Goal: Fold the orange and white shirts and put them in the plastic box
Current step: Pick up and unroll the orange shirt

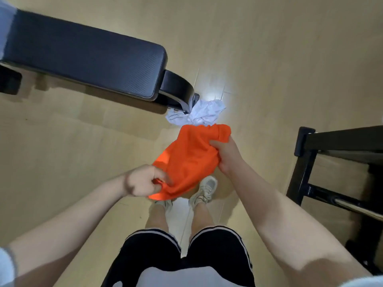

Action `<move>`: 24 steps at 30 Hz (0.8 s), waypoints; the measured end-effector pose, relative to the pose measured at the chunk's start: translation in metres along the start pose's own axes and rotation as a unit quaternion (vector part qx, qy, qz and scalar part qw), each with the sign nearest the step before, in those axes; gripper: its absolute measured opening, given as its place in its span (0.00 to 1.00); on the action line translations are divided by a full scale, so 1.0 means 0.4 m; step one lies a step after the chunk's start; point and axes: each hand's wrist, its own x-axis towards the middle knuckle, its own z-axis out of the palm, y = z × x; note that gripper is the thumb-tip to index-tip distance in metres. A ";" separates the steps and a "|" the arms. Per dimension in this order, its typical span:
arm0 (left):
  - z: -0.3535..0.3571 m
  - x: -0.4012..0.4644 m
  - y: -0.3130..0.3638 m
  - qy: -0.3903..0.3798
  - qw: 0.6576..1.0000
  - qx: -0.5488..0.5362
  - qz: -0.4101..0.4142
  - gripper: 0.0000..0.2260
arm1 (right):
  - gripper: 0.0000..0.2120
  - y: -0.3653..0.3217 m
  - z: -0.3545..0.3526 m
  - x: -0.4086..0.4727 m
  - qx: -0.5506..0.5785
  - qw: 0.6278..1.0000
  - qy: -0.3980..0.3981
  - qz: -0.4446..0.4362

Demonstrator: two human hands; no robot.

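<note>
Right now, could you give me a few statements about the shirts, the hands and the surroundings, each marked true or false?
1. Both hands grip the orange shirt. True: the left hand pinches its lower edge and the right hand bunches its upper side.
2. The white shirt lies neatly folded on the padded bench. False: it is crumpled on the floor by the bench's end.
3. The orange shirt is held in the air above the person's shoes. True.
4. A plastic box stands open beside the bench. False: no box is in view.
5. A black metal frame stands on the person's right. True.
</note>
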 end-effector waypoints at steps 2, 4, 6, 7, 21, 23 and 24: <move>0.002 0.008 -0.010 0.038 0.979 -0.173 -0.104 0.24 | 0.27 -0.012 0.017 -0.076 -0.082 0.994 -0.058 -0.046; -0.025 0.048 0.016 0.143 0.904 -0.379 -0.136 0.18 | 0.26 -0.007 0.038 -0.148 -0.153 0.980 -0.108 -0.065; -0.069 0.092 0.044 0.131 0.837 -0.507 -0.158 0.17 | 0.23 0.014 0.061 -0.206 -0.185 0.969 -0.144 -0.074; -0.082 0.108 0.055 0.099 0.816 -0.545 -0.166 0.20 | 0.22 0.025 0.072 -0.232 -0.200 0.964 -0.159 -0.078; -0.186 -0.101 0.031 0.041 0.943 -0.298 0.140 0.17 | 0.13 -0.015 0.202 -0.263 -0.110 0.978 0.125 -0.125; -0.192 -0.137 0.016 0.048 0.954 -0.256 0.150 0.21 | 0.19 -0.017 0.255 -0.246 -0.036 0.998 0.024 -0.044; -0.195 -0.153 0.005 0.052 0.958 -0.236 0.152 0.22 | 0.19 -0.017 0.280 -0.241 0.004 1.000 -0.003 -0.016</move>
